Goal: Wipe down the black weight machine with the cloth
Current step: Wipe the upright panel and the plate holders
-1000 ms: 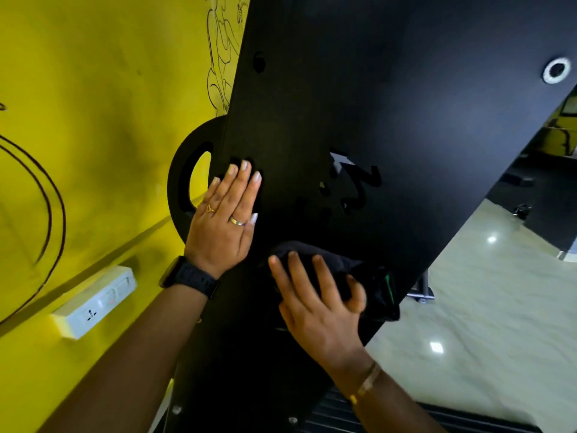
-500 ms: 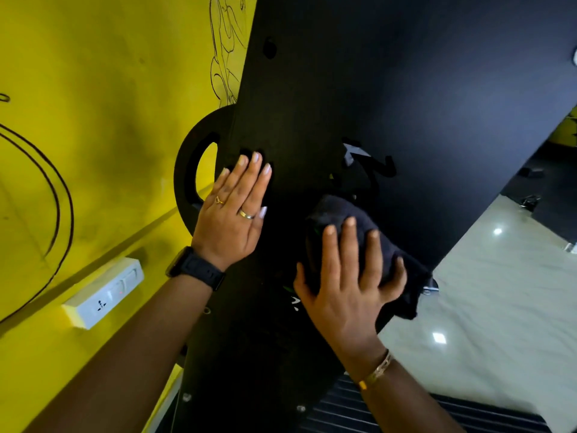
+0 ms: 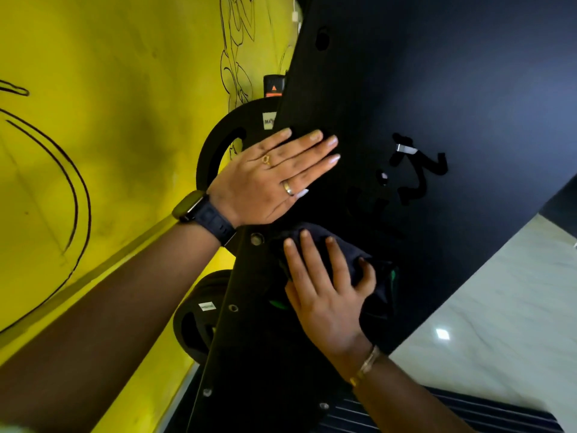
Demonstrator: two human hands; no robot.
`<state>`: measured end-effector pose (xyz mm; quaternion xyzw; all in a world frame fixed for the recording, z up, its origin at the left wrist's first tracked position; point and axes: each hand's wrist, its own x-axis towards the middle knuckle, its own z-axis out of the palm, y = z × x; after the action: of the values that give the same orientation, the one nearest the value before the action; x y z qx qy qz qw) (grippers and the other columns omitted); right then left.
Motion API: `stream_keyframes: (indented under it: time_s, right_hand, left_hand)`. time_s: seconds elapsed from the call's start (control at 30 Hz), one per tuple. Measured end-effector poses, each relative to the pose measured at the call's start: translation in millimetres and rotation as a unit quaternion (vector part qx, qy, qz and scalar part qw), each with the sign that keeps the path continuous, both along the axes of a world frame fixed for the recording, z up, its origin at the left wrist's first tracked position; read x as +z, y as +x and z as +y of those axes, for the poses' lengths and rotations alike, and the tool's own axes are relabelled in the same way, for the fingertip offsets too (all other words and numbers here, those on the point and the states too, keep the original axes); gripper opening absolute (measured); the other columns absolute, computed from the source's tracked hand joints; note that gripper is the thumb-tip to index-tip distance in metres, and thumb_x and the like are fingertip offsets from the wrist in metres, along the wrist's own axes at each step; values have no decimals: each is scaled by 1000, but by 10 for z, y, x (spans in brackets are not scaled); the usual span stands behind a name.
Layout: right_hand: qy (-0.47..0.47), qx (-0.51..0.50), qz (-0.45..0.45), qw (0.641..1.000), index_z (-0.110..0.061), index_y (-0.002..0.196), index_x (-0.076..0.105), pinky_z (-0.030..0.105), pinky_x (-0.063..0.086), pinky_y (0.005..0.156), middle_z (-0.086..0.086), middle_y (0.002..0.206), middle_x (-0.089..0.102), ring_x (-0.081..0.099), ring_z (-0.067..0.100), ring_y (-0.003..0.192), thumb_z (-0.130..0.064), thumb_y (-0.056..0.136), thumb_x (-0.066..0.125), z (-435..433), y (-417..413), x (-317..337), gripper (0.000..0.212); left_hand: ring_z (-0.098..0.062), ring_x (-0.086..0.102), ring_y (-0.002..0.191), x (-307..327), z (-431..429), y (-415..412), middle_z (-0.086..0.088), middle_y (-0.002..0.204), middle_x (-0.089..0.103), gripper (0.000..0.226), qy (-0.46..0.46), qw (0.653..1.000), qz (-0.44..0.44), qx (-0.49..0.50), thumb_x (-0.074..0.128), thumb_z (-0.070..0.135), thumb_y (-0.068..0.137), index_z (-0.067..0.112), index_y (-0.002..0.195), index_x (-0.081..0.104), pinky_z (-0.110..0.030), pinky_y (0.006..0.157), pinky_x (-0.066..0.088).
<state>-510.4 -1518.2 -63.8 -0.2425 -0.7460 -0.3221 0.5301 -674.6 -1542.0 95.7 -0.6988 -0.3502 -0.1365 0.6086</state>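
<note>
Left hand is lying flat on the weight machine; right hand, fingers spread, is pressing the cloth just below.

Left hand flat, fingers straight, right hand splayed, little finger perhaps curled

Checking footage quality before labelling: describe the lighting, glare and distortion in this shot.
Head view: wide-angle bending slants the yellow wall and black weight machine; the dark cloth under the right hand nearly merges with it; a glare spot shines on the glossy floor; the left hand is sharp.
</note>
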Motion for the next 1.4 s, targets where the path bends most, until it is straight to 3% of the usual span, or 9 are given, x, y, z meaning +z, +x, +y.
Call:
stream_keyframes:
  time_s: [0.2, 0.33, 0.57, 0.77, 0.9, 1.0, 1.1, 1.17, 1.4]
  right_hand:
    - [-1, 5, -132, 991, -22, 147, 34, 53, 38, 89, 6, 151, 32, 40, 27, 128, -29, 94, 42, -151, -247, -481, 54]
    - [-14, 42, -301, 953, -14, 153, 17, 52, 52, 83, 14, 160, 10, 35, 28, 131, -43, 72, 71, -149, -30, -790, 102]
    - [-19, 40, -69, 997, -25, 141, 43, 47, 35, 88, -3, 144, 42, 45, 25, 123, -32, 96, 41, -142, -293, -139, 45]
    - [34, 51, -256, 965, -20, 141, 45, 49, 47, 86, 3, 144, 44, 41, 28, 125, -21, 97, 33, -317, -567, -532, 46]
    - [-45, 72, -337, 937, -20, 143, 35, 43, 53, 87, 3, 146, 38, 37, 27, 127, -50, 66, 75, -347, -385, -721, 91]
    - [-79, 54, -234, 967, -24, 140, 37, 48, 53, 79, -1, 144, 36, 40, 24, 122, -43, 58, 83, -285, -189, -624, 96]
    - [-37, 18, -87, 995, -26, 142, 39, 48, 37, 86, -4, 145, 38, 43, 24, 121, -33, 89, 53, -201, -207, -302, 55]
    - [-29, 8, -66, 997, -26, 143, 40, 46, 33, 87, -4, 144, 41, 44, 24, 121, -34, 97, 38, -184, -349, -167, 47]
    - [38, -5, -301, 953, -23, 150, 28, 46, 48, 84, 6, 154, 26, 35, 29, 129, -42, 84, 54, -242, -413, -652, 73]
  left_hand:
    - [-22, 31, 142, -79, 40, -10, -8, 153, 29, 49, -2, 1000, -11, 5, 41, 23, 101, 9, 148, 34, -38, 119, 19]
    - [-22, 32, 141, -102, 48, 2, -10, 151, 36, 47, 0, 1000, -18, 2, 40, 23, 101, 10, 146, 36, -38, 118, 19]
    - [-20, 33, 141, -107, 41, -13, -6, 152, 33, 47, 3, 1000, -21, -11, 38, 23, 102, 12, 147, 35, -38, 117, 24]
    - [-20, 33, 140, -116, 60, -29, -5, 151, 32, 45, 3, 1000, -23, -21, 38, 22, 102, 12, 146, 35, -36, 118, 21]
    - [-20, 33, 140, -171, 58, -60, -4, 151, 29, 45, 5, 999, -29, -19, 40, 21, 102, 12, 146, 35, -36, 119, 19]
    - [-20, 33, 140, -207, 53, -69, -5, 151, 29, 46, 3, 999, -32, -21, 41, 20, 101, 12, 146, 35, -35, 119, 18]
    - [-20, 33, 140, -213, 50, -64, -5, 151, 31, 46, 5, 999, -38, -23, 41, 19, 100, 11, 146, 37, -35, 119, 19]
    - [-19, 34, 140, -215, 41, -63, -5, 151, 31, 46, 7, 999, -43, -25, 40, 19, 101, 12, 145, 37, -36, 118, 21]
    - [-22, 35, 139, -267, -7, -28, -8, 149, 35, 43, -27, 996, -70, -40, 38, 16, 101, 9, 143, 39, -36, 119, 19]
